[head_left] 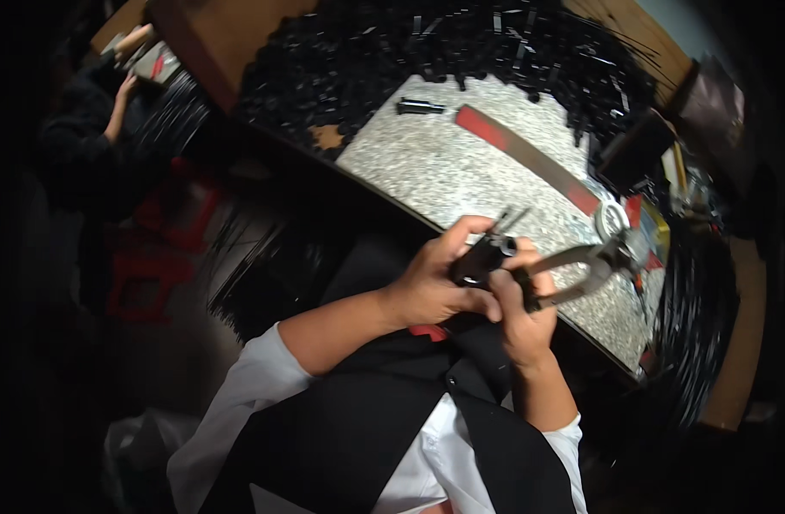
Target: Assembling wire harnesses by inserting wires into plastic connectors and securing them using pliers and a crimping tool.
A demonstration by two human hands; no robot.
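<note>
My left hand (440, 278) is closed round a short black tubular piece (485, 259); an open round end and thin prongs show at its top. My right hand (525, 313) grips pincers (585, 265), their metal head pointing right, away from the palm. Its thumb and fingers also touch the black piece, so both hands meet over the front edge of the table (401, 163). Farther off on the table lies a flat bar (530, 160) with red ends. Beside its far end rests another black cylindrical piece (420, 106).
A large heap of small black parts (324, 64) covers the back of the table. A white ring-shaped roll (611, 218) sits by the right edge among clutter. Bundles of thin black rods (697, 343) stand at the right. Red stools (148, 283) and another person (92, 128) are at the left.
</note>
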